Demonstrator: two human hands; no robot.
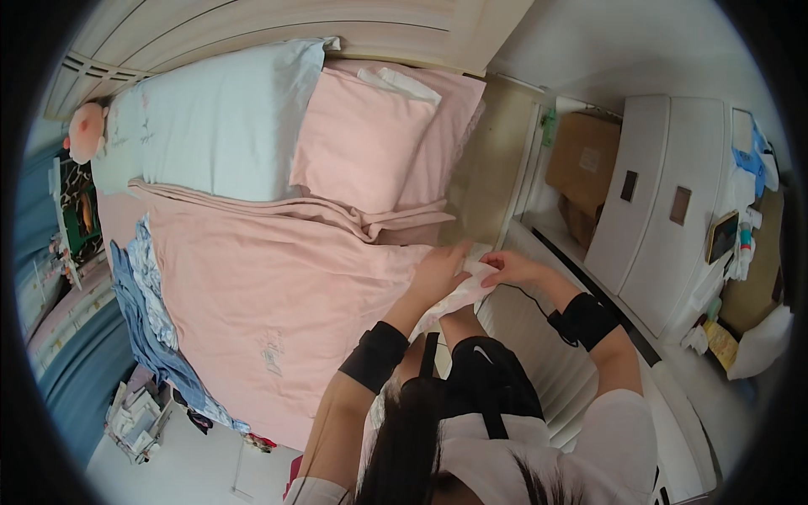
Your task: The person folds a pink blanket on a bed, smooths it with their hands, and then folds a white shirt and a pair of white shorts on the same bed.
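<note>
A pink quilt (278,295) spreads over the bed, with a small stitched motif near its lower part. At its right edge hangs a pale cloth (463,295) with faint pink and yellow patterning; whether it is the quilt's underside or a separate piece, I cannot tell. My left hand (439,273) is closed over this cloth, its fingers pointing away from me. Just to the right, my right hand (512,269) pinches the cloth between thumb and fingers. Both hands are close together above my bent leg, and each wrist wears a black band.
Beyond the quilt lie a pink pillow (362,135) and a large light-blue pillow (227,122) against the headboard. Blue clothes (143,311) edge the bed's left side. To the right stand a white cabinet (665,194) and a cardboard box (585,151). A thin black cable runs by my right wrist.
</note>
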